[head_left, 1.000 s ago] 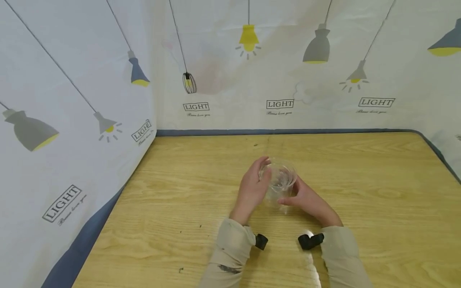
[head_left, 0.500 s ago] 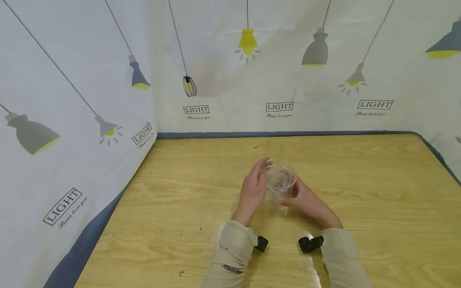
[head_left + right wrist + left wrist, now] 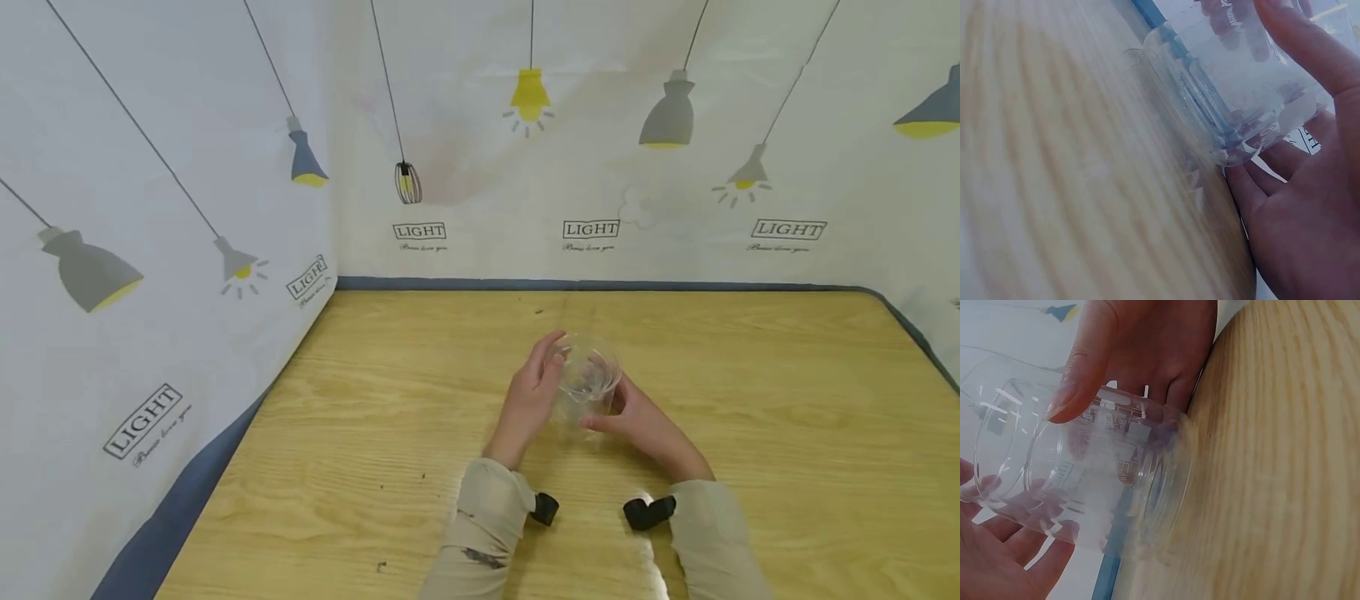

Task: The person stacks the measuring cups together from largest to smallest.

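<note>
A clear glass beaker (image 3: 588, 383) stands upright between both hands over the wooden table, with white printed markings in the left wrist view. Inside it a second glass rim (image 3: 1038, 447) shows, as if a smaller vessel sits in it. My left hand (image 3: 527, 404) holds the upper left side by the rim, with the thumb on the near side. Lower down on the right, my right hand (image 3: 652, 425) grips the beaker, thumb in front and fingers (image 3: 1285, 156) behind. Its base lies close to the tabletop; whether it touches, I cannot tell.
The wooden table (image 3: 337, 433) reaches back to a blue-edged white curtain (image 3: 480, 183) printed with lamps, which also runs along the left. A black wrist device (image 3: 648, 510) sticks out from the right sleeve, another (image 3: 545, 508) from the left.
The head view has shifted slightly. Both hands stay around the beaker in nearly the same place; the left thumb moves a little at the rim.
</note>
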`<action>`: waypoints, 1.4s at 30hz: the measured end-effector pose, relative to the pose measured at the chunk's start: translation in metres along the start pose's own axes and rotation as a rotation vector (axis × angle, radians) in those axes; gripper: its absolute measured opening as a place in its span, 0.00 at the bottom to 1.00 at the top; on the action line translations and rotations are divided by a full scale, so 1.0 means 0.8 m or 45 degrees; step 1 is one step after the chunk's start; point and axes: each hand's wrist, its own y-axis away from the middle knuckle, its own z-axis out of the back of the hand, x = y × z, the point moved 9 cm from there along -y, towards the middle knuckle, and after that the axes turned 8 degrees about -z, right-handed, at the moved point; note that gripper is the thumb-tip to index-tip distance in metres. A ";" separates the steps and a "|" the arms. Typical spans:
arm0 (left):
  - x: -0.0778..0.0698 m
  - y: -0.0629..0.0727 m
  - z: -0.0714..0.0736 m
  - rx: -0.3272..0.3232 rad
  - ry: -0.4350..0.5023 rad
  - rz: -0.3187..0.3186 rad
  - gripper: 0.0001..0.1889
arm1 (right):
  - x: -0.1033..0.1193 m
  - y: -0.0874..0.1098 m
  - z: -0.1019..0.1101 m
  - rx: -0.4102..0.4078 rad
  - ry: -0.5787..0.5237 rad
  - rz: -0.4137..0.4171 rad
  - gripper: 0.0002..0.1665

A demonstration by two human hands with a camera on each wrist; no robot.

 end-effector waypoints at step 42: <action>0.008 0.002 0.000 0.071 0.107 0.060 0.20 | -0.001 0.000 0.000 -0.010 0.018 -0.049 0.54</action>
